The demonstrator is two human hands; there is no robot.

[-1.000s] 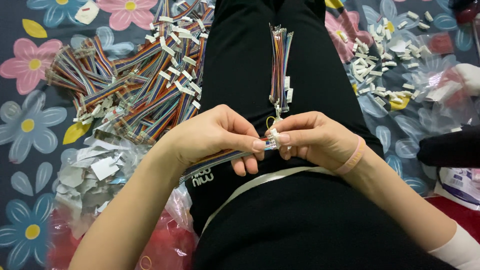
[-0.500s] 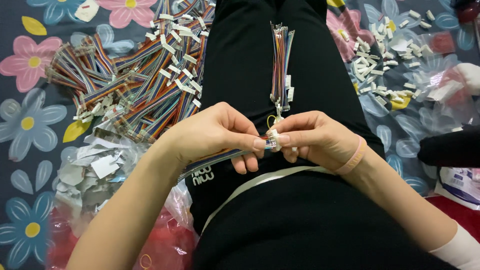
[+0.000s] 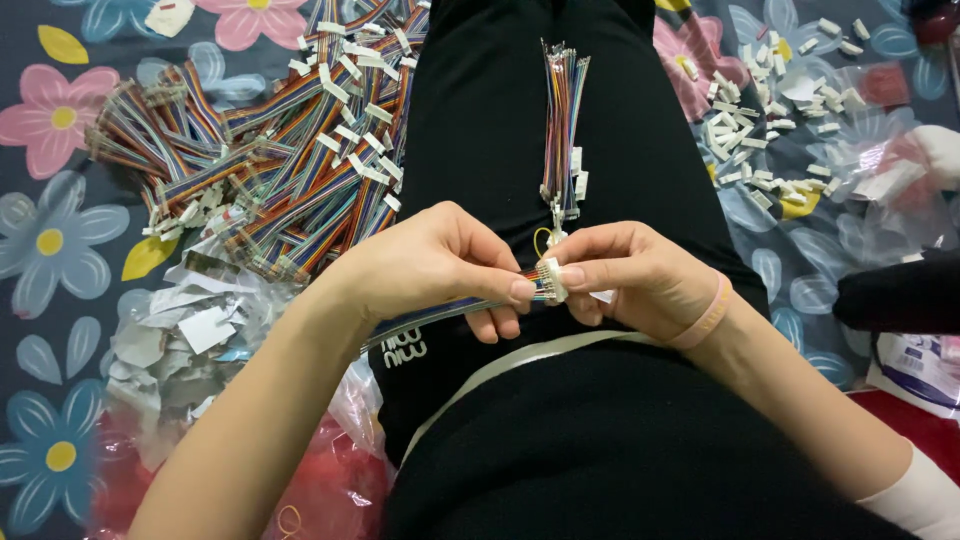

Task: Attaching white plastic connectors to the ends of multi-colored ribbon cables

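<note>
Ribbon cable [image 3: 440, 312] stayed pinched in our left hand [image 3: 440, 262]; right hand [image 3: 640, 275] fingers clamped the white connector [image 3: 551, 281]. We judged square alignment mattered most.

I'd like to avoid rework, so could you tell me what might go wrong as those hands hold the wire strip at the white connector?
The left hand pinches the rainbow wire strip right at the white connector held by the right hand; thin wires could bend or seat crookedly. The finished bundle lies loose on the black-clad lap and might slide off.
</note>
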